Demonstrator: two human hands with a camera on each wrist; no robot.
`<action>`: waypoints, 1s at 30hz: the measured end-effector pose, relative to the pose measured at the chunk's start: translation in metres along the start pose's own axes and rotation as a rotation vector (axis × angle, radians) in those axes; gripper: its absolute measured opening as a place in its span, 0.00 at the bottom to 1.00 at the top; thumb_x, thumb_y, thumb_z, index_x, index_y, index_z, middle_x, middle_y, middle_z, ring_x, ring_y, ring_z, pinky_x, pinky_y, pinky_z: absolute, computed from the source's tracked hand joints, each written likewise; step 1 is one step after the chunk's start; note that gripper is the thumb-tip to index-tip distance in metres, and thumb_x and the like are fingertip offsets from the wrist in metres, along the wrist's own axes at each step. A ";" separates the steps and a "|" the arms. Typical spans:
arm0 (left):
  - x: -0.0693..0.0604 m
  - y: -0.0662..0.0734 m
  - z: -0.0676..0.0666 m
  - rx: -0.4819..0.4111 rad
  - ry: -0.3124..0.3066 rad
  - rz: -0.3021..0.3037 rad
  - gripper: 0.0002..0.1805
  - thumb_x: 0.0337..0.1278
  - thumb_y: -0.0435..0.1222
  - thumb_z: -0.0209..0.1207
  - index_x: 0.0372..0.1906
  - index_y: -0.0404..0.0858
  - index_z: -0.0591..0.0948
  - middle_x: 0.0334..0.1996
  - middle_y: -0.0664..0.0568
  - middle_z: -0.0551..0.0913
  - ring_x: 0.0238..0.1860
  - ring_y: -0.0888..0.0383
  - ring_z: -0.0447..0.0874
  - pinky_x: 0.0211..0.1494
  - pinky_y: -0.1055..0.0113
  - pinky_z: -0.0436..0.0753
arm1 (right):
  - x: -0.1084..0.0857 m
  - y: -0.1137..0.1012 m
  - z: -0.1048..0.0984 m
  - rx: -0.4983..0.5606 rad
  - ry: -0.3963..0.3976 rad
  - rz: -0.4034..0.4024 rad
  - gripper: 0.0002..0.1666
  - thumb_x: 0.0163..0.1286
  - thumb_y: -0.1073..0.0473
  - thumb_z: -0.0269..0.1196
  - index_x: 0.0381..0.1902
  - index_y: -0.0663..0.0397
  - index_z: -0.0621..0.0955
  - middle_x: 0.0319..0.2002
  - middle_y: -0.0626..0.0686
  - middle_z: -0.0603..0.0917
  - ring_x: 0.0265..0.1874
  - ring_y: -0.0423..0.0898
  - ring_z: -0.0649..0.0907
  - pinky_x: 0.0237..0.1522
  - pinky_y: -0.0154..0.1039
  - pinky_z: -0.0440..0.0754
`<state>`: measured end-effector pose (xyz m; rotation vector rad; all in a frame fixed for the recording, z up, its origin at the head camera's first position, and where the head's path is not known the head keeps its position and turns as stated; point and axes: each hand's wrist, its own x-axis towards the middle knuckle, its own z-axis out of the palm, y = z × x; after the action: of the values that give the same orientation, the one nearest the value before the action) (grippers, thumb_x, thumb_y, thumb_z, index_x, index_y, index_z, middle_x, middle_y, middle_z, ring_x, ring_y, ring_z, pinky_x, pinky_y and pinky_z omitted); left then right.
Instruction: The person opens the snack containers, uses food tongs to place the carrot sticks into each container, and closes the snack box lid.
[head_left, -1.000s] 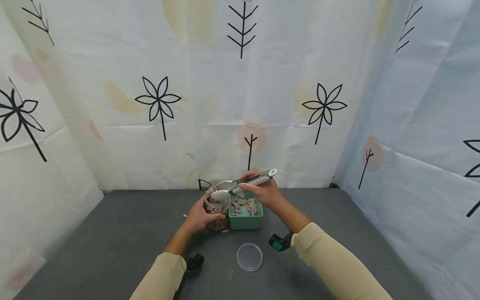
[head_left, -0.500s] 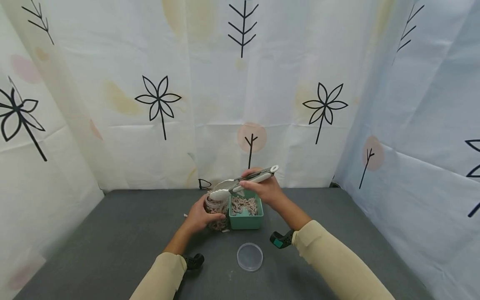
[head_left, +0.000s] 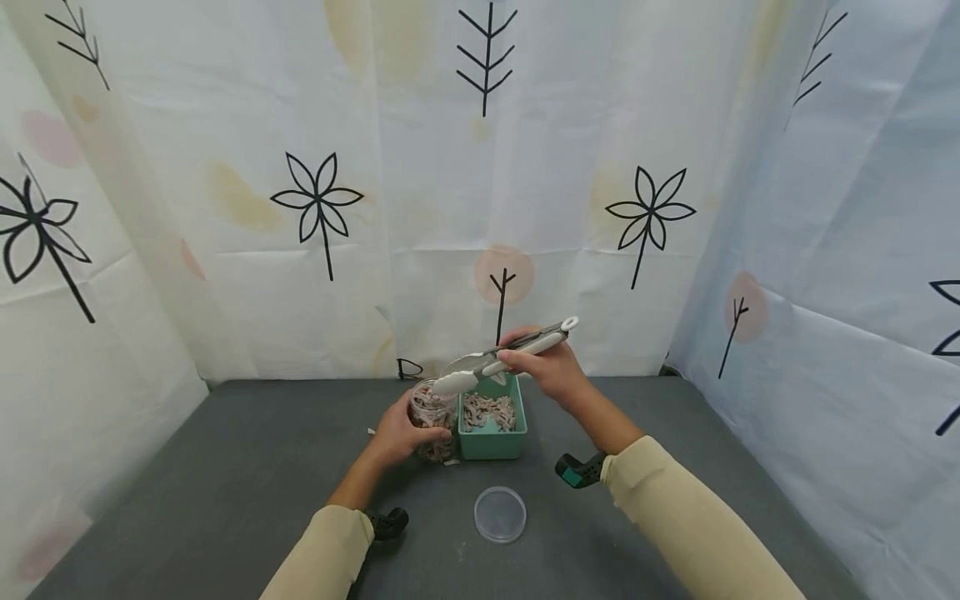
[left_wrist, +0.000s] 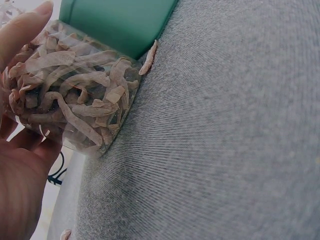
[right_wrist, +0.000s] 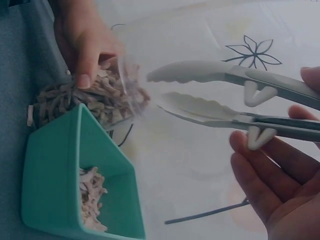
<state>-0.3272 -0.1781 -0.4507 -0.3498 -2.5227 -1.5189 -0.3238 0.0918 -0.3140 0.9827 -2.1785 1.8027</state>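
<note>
My left hand (head_left: 397,433) grips a clear jar (left_wrist: 75,95) standing on the table, packed with pale brownish dried strips up to its open mouth. My right hand (head_left: 553,368) holds light grey tongs (right_wrist: 200,72) by the arms. Their scalloped heads are parted, and the right wrist view shows nothing between them. In the head view they slant just above the jar's mouth and the back of the green box (head_left: 491,448). That box touches or nearly touches the jar on the right, and more strips (right_wrist: 92,197) lie inside it.
A round clear lid (head_left: 500,515) lies flat on the grey table (head_left: 225,483), in front of the box. One stray strip (left_wrist: 149,57) sits by the jar's base, and another small piece (left_wrist: 65,234) lies farther off. A patterned white curtain (head_left: 420,308) hangs behind.
The tongs and my right hand have moved up and to the right, off the jar's mouth. My left hand and the jar stay where they were.
</note>
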 end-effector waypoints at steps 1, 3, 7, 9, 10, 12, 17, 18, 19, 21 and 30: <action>0.000 0.001 0.000 0.004 0.002 -0.002 0.48 0.39 0.41 0.78 0.68 0.35 0.67 0.48 0.45 0.78 0.44 0.52 0.79 0.43 0.55 0.79 | 0.000 -0.001 -0.001 -0.003 -0.011 0.001 0.14 0.65 0.68 0.66 0.45 0.74 0.80 0.34 0.64 0.84 0.31 0.50 0.85 0.37 0.46 0.83; 0.000 0.002 0.000 0.009 0.005 -0.007 0.48 0.39 0.41 0.78 0.68 0.36 0.67 0.48 0.45 0.78 0.44 0.52 0.79 0.43 0.55 0.79 | 0.001 -0.002 -0.003 -0.006 -0.036 0.003 0.14 0.65 0.68 0.65 0.44 0.75 0.80 0.32 0.62 0.84 0.31 0.53 0.85 0.37 0.50 0.83; 0.000 0.003 -0.001 0.009 0.000 -0.013 0.47 0.40 0.41 0.77 0.68 0.36 0.67 0.47 0.45 0.79 0.43 0.52 0.79 0.43 0.56 0.79 | 0.002 0.002 -0.002 -0.007 -0.051 0.014 0.13 0.65 0.69 0.65 0.43 0.76 0.80 0.32 0.61 0.84 0.31 0.55 0.85 0.36 0.54 0.83; 0.000 0.002 0.000 0.010 -0.005 -0.012 0.47 0.40 0.42 0.77 0.67 0.35 0.67 0.47 0.45 0.79 0.43 0.52 0.79 0.42 0.56 0.78 | 0.003 0.005 0.001 -0.001 -0.043 0.019 0.13 0.65 0.69 0.65 0.44 0.77 0.79 0.32 0.61 0.84 0.31 0.55 0.85 0.36 0.54 0.83; 0.000 0.002 0.000 0.010 -0.007 -0.012 0.47 0.40 0.42 0.77 0.67 0.34 0.67 0.46 0.45 0.79 0.42 0.53 0.79 0.42 0.57 0.78 | 0.003 0.006 0.003 0.004 -0.037 0.022 0.13 0.65 0.69 0.65 0.43 0.76 0.79 0.33 0.61 0.84 0.31 0.55 0.85 0.36 0.54 0.83; 0.000 0.001 0.000 0.008 -0.008 -0.013 0.47 0.40 0.42 0.77 0.67 0.34 0.67 0.46 0.45 0.79 0.42 0.53 0.79 0.41 0.58 0.78 | 0.003 0.008 0.006 0.017 -0.025 0.022 0.13 0.65 0.70 0.65 0.44 0.77 0.79 0.33 0.64 0.84 0.31 0.56 0.85 0.36 0.54 0.82; 0.000 0.001 -0.001 -0.013 -0.010 -0.016 0.47 0.41 0.41 0.77 0.68 0.35 0.66 0.48 0.45 0.78 0.43 0.52 0.79 0.43 0.57 0.78 | 0.001 0.001 0.012 0.048 -0.005 0.036 0.11 0.65 0.73 0.62 0.43 0.79 0.79 0.34 0.71 0.83 0.31 0.62 0.85 0.37 0.58 0.81; 0.000 0.001 -0.001 -0.017 -0.011 -0.016 0.47 0.41 0.41 0.77 0.68 0.35 0.66 0.48 0.44 0.78 0.44 0.52 0.79 0.43 0.56 0.78 | 0.000 -0.004 0.013 0.050 -0.001 0.044 0.11 0.66 0.73 0.62 0.43 0.79 0.79 0.35 0.71 0.83 0.32 0.62 0.85 0.37 0.59 0.81; 0.000 0.002 -0.001 -0.021 -0.011 -0.019 0.48 0.41 0.41 0.77 0.69 0.35 0.66 0.49 0.44 0.78 0.45 0.51 0.79 0.44 0.56 0.78 | -0.001 -0.008 0.014 0.052 0.008 0.056 0.11 0.66 0.72 0.62 0.43 0.78 0.79 0.36 0.71 0.83 0.32 0.61 0.85 0.38 0.59 0.81; 0.000 0.002 -0.001 -0.021 -0.012 -0.017 0.48 0.41 0.41 0.77 0.69 0.35 0.65 0.50 0.44 0.78 0.46 0.51 0.79 0.45 0.55 0.78 | -0.003 -0.017 0.015 0.053 0.027 0.071 0.11 0.66 0.71 0.62 0.44 0.77 0.79 0.36 0.68 0.84 0.31 0.59 0.85 0.39 0.58 0.81; -0.001 0.003 -0.001 -0.030 -0.017 -0.010 0.49 0.41 0.40 0.77 0.70 0.37 0.65 0.50 0.45 0.78 0.47 0.51 0.78 0.46 0.55 0.78 | 0.001 -0.011 0.018 0.062 0.001 0.068 0.12 0.65 0.70 0.64 0.43 0.77 0.80 0.34 0.64 0.84 0.33 0.64 0.84 0.38 0.55 0.82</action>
<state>-0.3257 -0.1778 -0.4477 -0.3569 -2.5207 -1.5647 -0.3137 0.0744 -0.3094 0.9314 -2.1928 1.9114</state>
